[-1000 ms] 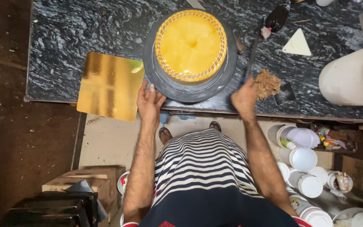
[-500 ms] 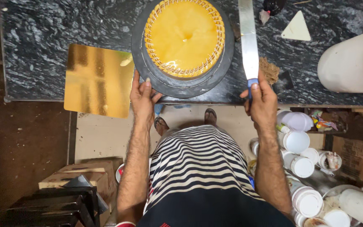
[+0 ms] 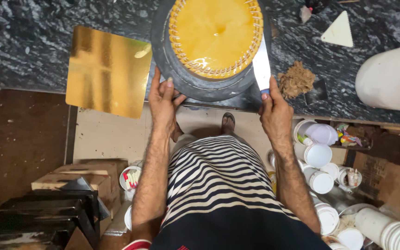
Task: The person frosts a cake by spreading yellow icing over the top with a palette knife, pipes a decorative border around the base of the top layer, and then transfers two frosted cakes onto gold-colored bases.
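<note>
A round yellow cake [image 3: 216, 34] with a piped rim sits on a dark turntable [image 3: 195, 85] on the black marble counter [image 3: 38, 41]. My left hand [image 3: 164, 99] rests on the turntable's near left edge, fingers spread against it. My right hand [image 3: 274, 109] grips the blue handle of a long flat palette knife [image 3: 261, 67], whose blade lies along the cake's right side near its base.
A square gold cake board [image 3: 107, 69] overhangs the counter's front edge at left. A pile of brown crumbs [image 3: 295, 81], a white triangular scraper [image 3: 339, 31] and a large white bucket [image 3: 390, 78] lie at right. Several white tubs [image 3: 320, 180] crowd the floor, and cardboard boxes [image 3: 77, 178] stand at lower left.
My right hand picked up the palette knife and brought its blade against the cake's right side. My left hand stayed on the turntable's edge. The view moved closer.
</note>
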